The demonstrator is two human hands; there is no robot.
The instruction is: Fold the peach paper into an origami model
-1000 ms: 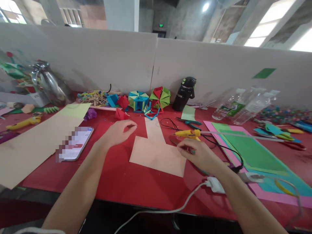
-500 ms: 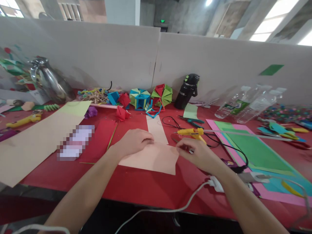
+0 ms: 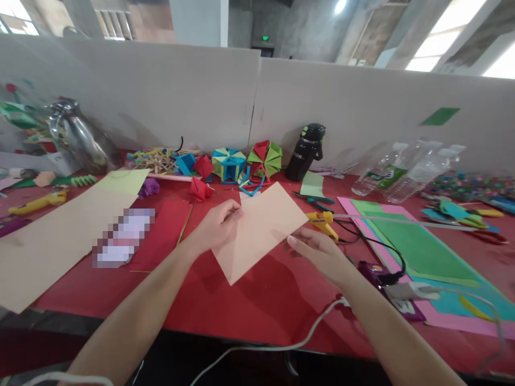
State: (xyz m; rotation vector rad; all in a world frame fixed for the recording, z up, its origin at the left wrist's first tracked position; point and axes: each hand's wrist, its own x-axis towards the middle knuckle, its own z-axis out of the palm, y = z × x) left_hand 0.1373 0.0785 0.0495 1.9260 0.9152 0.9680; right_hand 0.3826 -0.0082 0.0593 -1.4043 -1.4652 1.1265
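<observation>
The peach sheet (image 3: pixel 259 230) was lifted clear of the red worktop (image 3: pixel 241 308), tilted so that one corner pointed down and toward the person. It hung between both hands. The left hand (image 3: pixel 219 225) was closed narrowly on the sheet's left corner, thumb and fingertips pinched together. The right hand (image 3: pixel 317 252) gripped the lower right edge, fingers mostly underneath and the thumb against the paper. Held at two opposite sides like this, the thin, matte card probably stayed flat instead of drooping. It looked smooth, straight-edged and roughly four-sided.

Just beyond the right hand lay a yellow glue gun (image 3: pixel 324 221) on its side, its black cord trailing to the right, close enough to be handy. Green-handled scissors (image 3: pixel 317 201) lay a little farther off. Further right, flat green paper (image 3: pixel 414 246) was stacked on a pink sheet (image 3: pixel 446 321).

To the left lay a red sheet (image 3: pixel 164 230), a phone (image 3: pixel 123 238) and a long tan sheet (image 3: pixel 60 230), all flat on the worktop. Along the far edge, against the grey partition, stood folded paper models (image 3: pixel 229 163) in blue, green and red, with a glossy black bottle (image 3: pixel 303 153) and clear plastic bottles (image 3: pixel 402 171) on their sides. A white cable (image 3: pixel 281 346) curved over the near edge.
</observation>
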